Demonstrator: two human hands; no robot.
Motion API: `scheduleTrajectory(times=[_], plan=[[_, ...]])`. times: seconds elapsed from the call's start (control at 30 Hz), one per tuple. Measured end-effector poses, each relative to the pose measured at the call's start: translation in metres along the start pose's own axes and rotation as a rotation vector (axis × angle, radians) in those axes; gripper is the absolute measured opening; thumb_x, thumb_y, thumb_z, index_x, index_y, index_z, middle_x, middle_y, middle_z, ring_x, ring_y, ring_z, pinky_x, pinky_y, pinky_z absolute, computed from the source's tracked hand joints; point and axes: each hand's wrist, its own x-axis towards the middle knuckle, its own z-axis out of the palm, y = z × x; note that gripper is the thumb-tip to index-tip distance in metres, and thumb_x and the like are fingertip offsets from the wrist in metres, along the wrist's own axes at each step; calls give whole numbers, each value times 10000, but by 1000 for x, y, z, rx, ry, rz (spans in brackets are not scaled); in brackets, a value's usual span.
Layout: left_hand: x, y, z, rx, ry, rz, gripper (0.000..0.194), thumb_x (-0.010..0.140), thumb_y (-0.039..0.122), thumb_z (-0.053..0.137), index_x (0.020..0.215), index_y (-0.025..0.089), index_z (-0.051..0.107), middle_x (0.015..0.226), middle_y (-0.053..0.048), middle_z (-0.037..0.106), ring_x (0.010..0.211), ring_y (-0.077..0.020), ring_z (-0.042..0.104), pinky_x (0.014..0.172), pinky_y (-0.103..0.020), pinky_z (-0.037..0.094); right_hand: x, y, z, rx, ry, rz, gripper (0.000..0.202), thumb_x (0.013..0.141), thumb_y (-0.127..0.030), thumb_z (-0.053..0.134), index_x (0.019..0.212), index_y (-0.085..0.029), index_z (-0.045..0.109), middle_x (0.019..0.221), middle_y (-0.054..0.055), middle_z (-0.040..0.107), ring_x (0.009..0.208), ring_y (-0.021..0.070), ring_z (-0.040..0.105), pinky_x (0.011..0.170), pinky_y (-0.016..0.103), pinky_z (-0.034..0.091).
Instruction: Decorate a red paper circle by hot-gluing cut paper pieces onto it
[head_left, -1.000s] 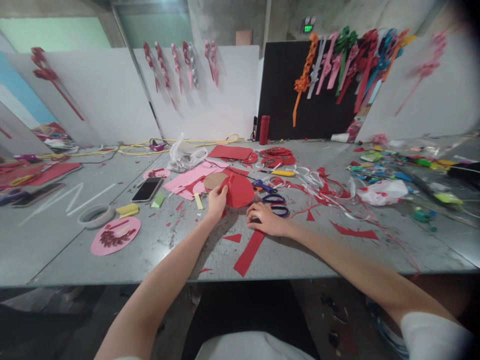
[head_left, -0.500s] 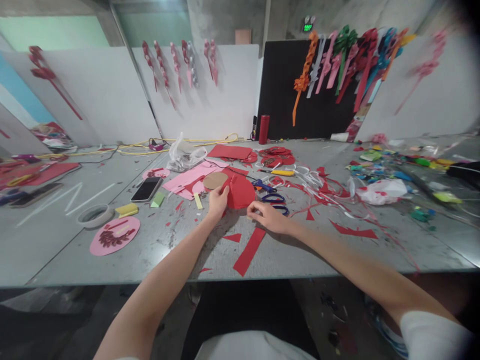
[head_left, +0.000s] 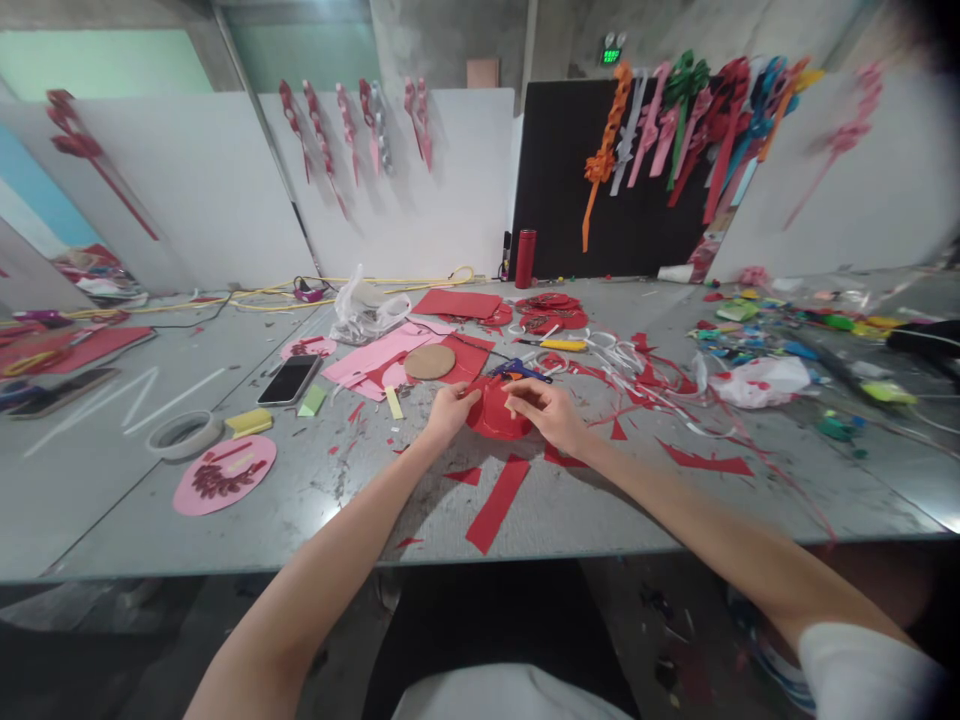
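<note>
A round red piece [head_left: 495,412], like paper or felt, is held tilted above the table's front middle. My left hand [head_left: 452,408] is closed on its left edge, thumb on the near face. At its right side, my right hand [head_left: 551,408] has thumb and fingers pinched together at the piece, partly covering it. Behind it lies a blue-handled tool [head_left: 527,371], partly hidden. To the left rests a round brown cardboard disc [head_left: 430,362], on red and pink sheets [head_left: 375,355]. A red strip [head_left: 498,505] and a red scrap [head_left: 465,476] lie nearer me.
At left are a pink oval with dark red decoration [head_left: 225,473], a tape roll [head_left: 182,434] and a phone [head_left: 289,380]. Behind stand a red bottle [head_left: 526,260] and a clear plastic bag [head_left: 367,305]. Right, white cords [head_left: 622,360] tangle among red scraps; a yellow-handled cutter [head_left: 562,345] lies nearby.
The red piece has come toward me and tilted, uncovering more of the cardboard disc. My right hand has moved up and onto the piece, covering the dark blue scissor handles.
</note>
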Motion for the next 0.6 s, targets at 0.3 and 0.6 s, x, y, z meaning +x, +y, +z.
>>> scheduleTrajectory(times=[0.3,0.6], plan=[[-10,9,9,99,-325,14,286,793,409,821,930,158,819,847,-80,791,710,-202,694,699,-310,537,2,9,-3,12,70,-93,358,956,-507,701,1205,-250,682,1078,60,757,953,208,752,941,379,601],[-18,28,7,544,-95,269,225,925,324,626,930,179,798,882,-77,778,803,-197,664,760,-283,474,-1,19,-5,-193,288,-374,307,956,-409,755,1141,-291,541,976,20,774,965,233,777,975,442,609]])
